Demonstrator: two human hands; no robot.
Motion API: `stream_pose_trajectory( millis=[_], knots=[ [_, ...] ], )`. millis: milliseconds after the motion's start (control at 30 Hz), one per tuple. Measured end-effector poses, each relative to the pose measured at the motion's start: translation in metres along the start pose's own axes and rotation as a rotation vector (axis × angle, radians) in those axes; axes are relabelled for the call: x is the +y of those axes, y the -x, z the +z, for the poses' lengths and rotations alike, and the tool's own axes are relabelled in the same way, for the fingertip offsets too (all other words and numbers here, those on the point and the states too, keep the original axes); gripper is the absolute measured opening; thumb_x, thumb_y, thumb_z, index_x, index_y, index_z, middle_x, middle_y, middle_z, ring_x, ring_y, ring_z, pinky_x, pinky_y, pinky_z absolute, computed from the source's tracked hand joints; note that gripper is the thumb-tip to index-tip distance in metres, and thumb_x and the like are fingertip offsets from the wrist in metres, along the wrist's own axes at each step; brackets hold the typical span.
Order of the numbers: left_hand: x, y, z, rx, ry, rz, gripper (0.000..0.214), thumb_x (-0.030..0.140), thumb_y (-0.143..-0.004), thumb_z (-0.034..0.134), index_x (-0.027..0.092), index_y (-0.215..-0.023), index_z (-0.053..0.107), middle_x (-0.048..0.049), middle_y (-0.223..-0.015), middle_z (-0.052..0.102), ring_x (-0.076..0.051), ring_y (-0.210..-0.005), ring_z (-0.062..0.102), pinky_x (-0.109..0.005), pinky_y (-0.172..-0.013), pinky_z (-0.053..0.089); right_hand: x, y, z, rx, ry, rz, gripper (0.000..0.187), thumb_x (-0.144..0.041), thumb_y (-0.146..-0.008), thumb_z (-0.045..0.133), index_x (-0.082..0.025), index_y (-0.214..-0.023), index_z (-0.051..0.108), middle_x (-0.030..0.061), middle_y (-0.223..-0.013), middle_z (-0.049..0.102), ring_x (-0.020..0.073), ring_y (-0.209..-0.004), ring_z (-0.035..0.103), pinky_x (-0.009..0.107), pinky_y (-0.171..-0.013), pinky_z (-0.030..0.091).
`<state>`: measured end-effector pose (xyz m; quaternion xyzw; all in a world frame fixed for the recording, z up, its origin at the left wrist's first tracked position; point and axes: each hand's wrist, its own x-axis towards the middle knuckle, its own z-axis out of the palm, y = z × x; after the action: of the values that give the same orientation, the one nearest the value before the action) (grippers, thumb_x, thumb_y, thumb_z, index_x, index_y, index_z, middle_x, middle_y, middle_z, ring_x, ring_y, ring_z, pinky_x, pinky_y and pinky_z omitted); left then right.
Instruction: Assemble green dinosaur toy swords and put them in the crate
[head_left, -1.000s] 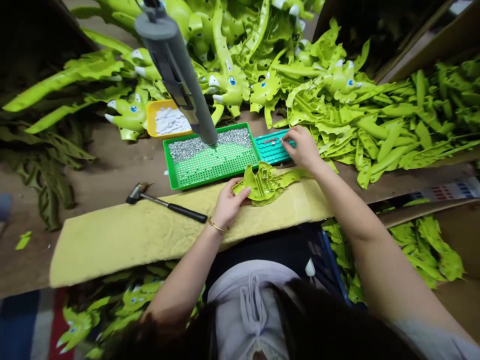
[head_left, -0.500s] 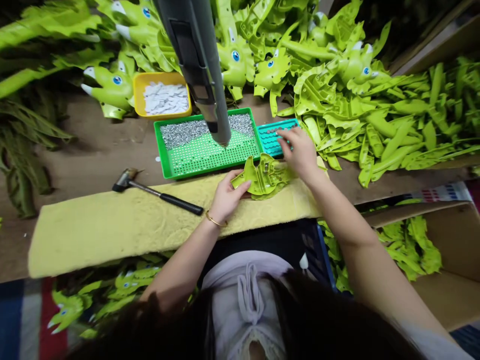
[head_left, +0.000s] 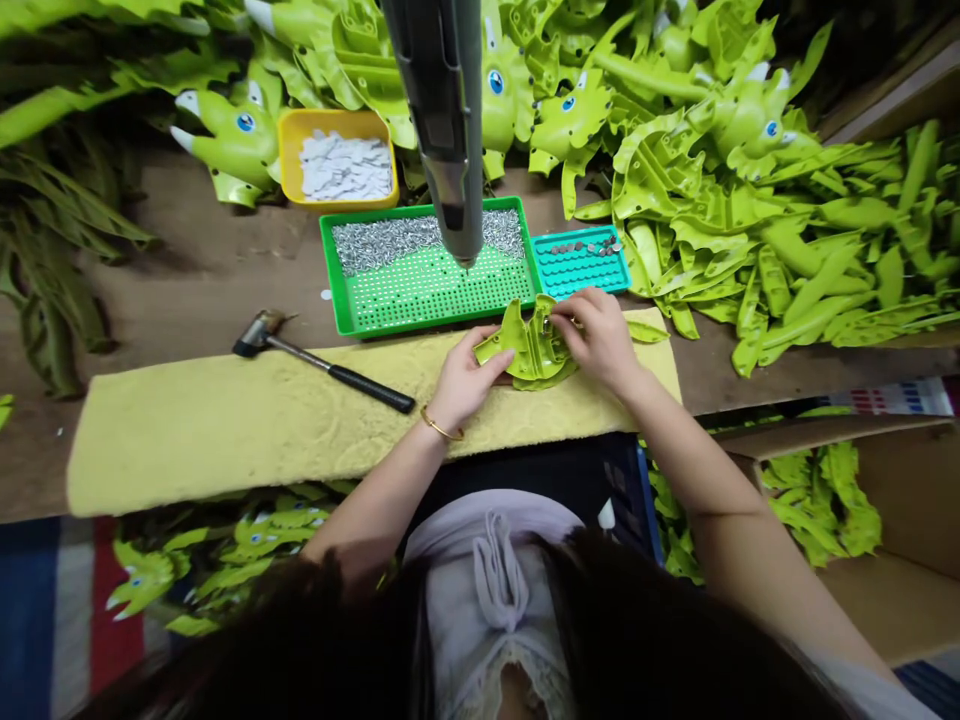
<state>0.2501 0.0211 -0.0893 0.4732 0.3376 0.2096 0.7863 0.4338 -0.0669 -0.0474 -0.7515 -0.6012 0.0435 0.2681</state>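
My left hand (head_left: 466,382) is closed on the left end of a lime-green plastic dinosaur-head shell half (head_left: 531,348). Its hollow inside, with ribs and posts, faces up above the yellow cloth (head_left: 195,420). At the shell's right end, the fingertips of my right hand (head_left: 606,338) are pinched together over the hollow; whatever is between them is hidden. Just beyond that hand lies a teal ridged tray (head_left: 581,283) with several small round metal pieces (head_left: 571,247) along its back. Left of it is a green perforated tray (head_left: 427,312) with a heap of small screws (head_left: 379,245).
A grey power screwdriver (head_left: 446,130) hangs tip-down over the green tray. On the cloth rests a hammer (head_left: 337,372). A yellow bin (head_left: 289,160) holds white pieces. Piles of green dinosaur parts (head_left: 712,210) line the back and right; a cardboard box (head_left: 907,500) stands at lower right.
My right hand has come from over the teal tray down to the shell's right part, uncovering the tray. My left hand still holds the shell. The view has shifted slightly.
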Motion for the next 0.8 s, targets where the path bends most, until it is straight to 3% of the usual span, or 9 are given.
stream_pose_trajectory(
  millis=[133, 233, 333, 433, 533, 633, 733, 800],
  knots=[
    [-0.002, -0.001, -0.001, -0.025, -0.032, 0.022, 0.055, 0.047, -0.066, 0.081, 0.019, -0.107, 0.058, -0.006, -0.104, 0.068, -0.022, -0.08, 0.07, -0.041, -0.068, 0.062, -0.002, 0.011, 0.013, 0.051, 0.045, 0.064, 0.019, -0.037, -0.094, 0.051, -0.026, -0.09, 0.066, 0.0067, -0.095, 0.065, 0.024, -0.096, 0.058, 0.044, -0.087, 0.041],
    [-0.002, -0.001, -0.002, -0.05, -0.042, 0.018, 0.057, 0.048, -0.066, 0.081, 0.019, -0.108, 0.057, -0.0062, -0.104, 0.068, -0.022, -0.081, 0.07, -0.04, -0.067, 0.062, 0.001, 0.003, 0.014, 0.11, -0.034, 0.184, 0.022, -0.038, -0.086, 0.062, -0.025, -0.104, 0.063, 0.0084, -0.113, 0.063, 0.0269, -0.109, 0.055, 0.045, -0.094, 0.043],
    [0.004, 0.001, -0.003, -0.057, -0.048, 0.011, 0.057, 0.047, -0.065, 0.082, 0.02, -0.108, 0.057, -0.0058, -0.103, 0.069, -0.02, -0.077, 0.069, -0.037, -0.065, 0.061, 0.0, -0.001, -0.002, -0.012, -0.127, 0.245, 0.045, -0.036, -0.081, 0.069, -0.02, -0.121, 0.056, 0.011, -0.12, 0.064, 0.0288, -0.114, 0.056, 0.046, -0.098, 0.044],
    [0.017, 0.005, -0.005, -0.1, -0.074, 0.009, 0.053, 0.044, -0.066, 0.082, 0.02, -0.107, 0.058, -0.0035, -0.092, 0.069, -0.018, -0.072, 0.068, -0.034, -0.062, 0.059, -0.006, 0.014, -0.027, -0.176, -0.168, 0.225, 0.05, -0.04, -0.083, 0.066, -0.02, -0.127, 0.055, 0.0097, -0.107, 0.068, 0.0286, -0.104, 0.061, 0.049, -0.096, 0.044],
    [0.037, 0.005, -0.006, -0.181, -0.167, 0.05, 0.049, 0.04, -0.068, 0.082, 0.019, -0.107, 0.061, -0.0033, -0.094, 0.068, -0.018, -0.073, 0.067, -0.032, -0.064, 0.058, -0.015, 0.041, -0.041, -0.233, -0.474, 0.302, 0.055, -0.045, -0.085, 0.062, -0.025, -0.134, 0.047, 0.0058, -0.1, 0.068, 0.0223, -0.093, 0.064, 0.041, -0.087, 0.051],
    [0.054, 0.0, -0.003, -0.289, -0.322, 0.113, 0.045, 0.038, -0.071, 0.08, 0.017, -0.107, 0.064, -0.0045, -0.097, 0.068, -0.019, -0.08, 0.066, -0.033, -0.071, 0.057, -0.022, 0.06, -0.037, -0.191, -0.86, 0.493, 0.05, -0.051, -0.084, 0.063, -0.027, -0.125, 0.049, 0.0029, -0.099, 0.068, 0.0183, -0.09, 0.066, 0.035, -0.08, 0.054],
    [0.059, -0.006, 0.005, -0.358, -0.435, 0.175, 0.042, 0.038, -0.071, 0.08, 0.016, -0.104, 0.066, -0.0048, -0.098, 0.067, -0.02, -0.087, 0.065, -0.033, -0.078, 0.055, -0.024, 0.063, -0.025, -0.08, -0.976, 0.595, 0.045, -0.052, -0.072, 0.074, -0.024, -0.104, 0.06, 0.0016, -0.096, 0.069, 0.0181, -0.09, 0.065, 0.034, -0.083, 0.054],
    [0.054, -0.003, 0.012, -0.322, -0.384, 0.19, 0.044, 0.043, -0.074, 0.078, 0.018, -0.108, 0.064, -0.0046, -0.098, 0.067, -0.02, -0.09, 0.065, -0.034, -0.081, 0.056, -0.022, 0.06, -0.018, 0.028, -1.049, 0.649, 0.043, -0.05, -0.066, 0.079, -0.024, -0.096, 0.062, 0.0004, -0.092, 0.069, 0.0174, -0.085, 0.065, 0.033, -0.079, 0.054]
  ],
)
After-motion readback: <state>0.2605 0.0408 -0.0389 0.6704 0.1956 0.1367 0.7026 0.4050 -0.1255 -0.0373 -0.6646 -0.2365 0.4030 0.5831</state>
